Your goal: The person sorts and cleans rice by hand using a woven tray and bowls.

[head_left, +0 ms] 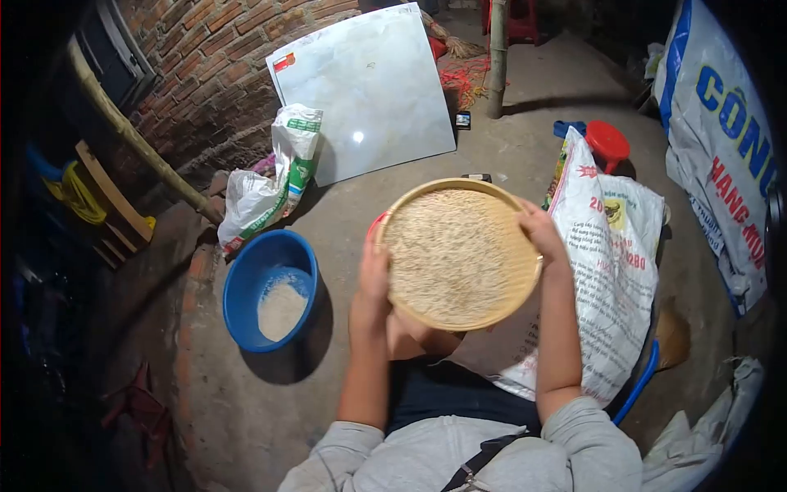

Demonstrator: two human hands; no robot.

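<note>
A round woven tray [515, 289] is held up over my lap, with a layer of pale grain [447, 254] spread across it, slightly blurred. My left hand [375, 275] grips its left rim. On the right rim, my right hand [543, 234] has its fingers wrapped over the edge. Part of something red shows behind the tray's left side. To the left on the floor stands a blue basin [232, 307] with pale, fine grain or powder [281, 310] in it.
Printed white sacks [611, 271] lie close on the right; another sack [283, 176] stands behind the basin. A glossy white panel [369, 90] leans at the back. A red container [607, 143], a wooden post [498, 61] and a large upright sack [721, 148] are farther right.
</note>
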